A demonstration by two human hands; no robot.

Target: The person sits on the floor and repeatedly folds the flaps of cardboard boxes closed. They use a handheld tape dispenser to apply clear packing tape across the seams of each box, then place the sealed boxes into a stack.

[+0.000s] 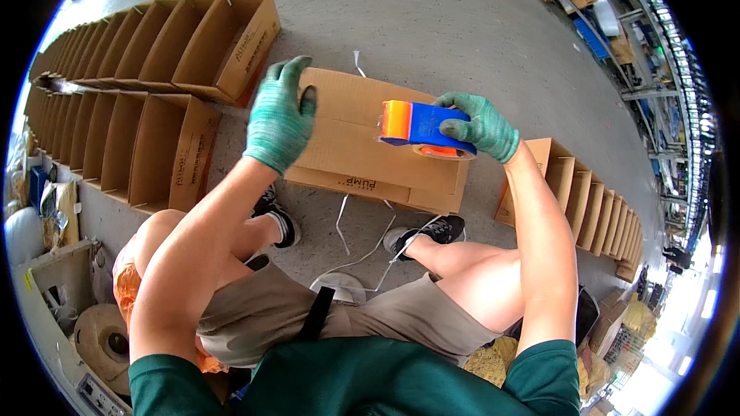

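Note:
A closed cardboard box [339, 125] lies flat on the floor in front of me, between my feet. My right hand [479, 125], in a green glove, is wrapped round a blue and orange tape dispenser [432, 125] above the right part of the box top. At the box's left end is my left hand [282, 114], also gloved in green, its fingers apart and its thumb by the box edge. Nothing shows in that hand; whether its palm touches the cardboard I cannot tell.
Rows of open cardboard boxes [193, 38] stand on the left, with another row [578, 192] at the right. White straps [340, 223] trail from under the box toward my feet. Shelving with goods [617, 38] lines the far right. A beige machine [50, 262] stands at lower left.

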